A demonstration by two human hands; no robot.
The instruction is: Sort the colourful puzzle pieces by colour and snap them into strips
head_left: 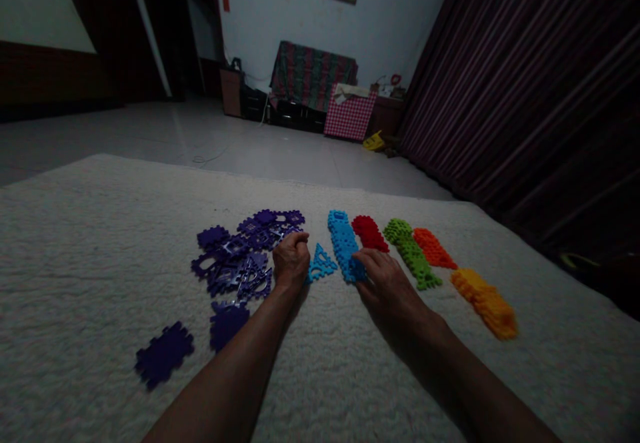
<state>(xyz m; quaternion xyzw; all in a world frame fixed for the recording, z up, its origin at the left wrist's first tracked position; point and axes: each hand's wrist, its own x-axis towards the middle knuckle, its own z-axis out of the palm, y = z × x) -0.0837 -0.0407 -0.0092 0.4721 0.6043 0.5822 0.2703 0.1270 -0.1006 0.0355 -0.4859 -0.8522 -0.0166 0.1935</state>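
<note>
My left hand point(291, 260) is closed in a loose fist at the right edge of a heap of purple interlocking plastic tiles point(250, 266). Whatever its fingers hold, if anything, is hidden. A light blue triangular tile point(321, 264) with cut-outs lies just right of this hand, partly behind it. Blue interlocking tiles point(343, 240) form a row leading away from me. At the near end of that row, my right hand point(385, 280) has its fingers closed around the blue tiles; its thumb side is partly hidden.
Right of the blue row lie rows of red tiles point(369, 233), green tiles point(413, 255), orange tiles point(434, 248) and yellow tiles point(485, 302). A loose purple square tile point(164, 355) rests at the near left. All are on a pale quilted mat point(320, 383).
</note>
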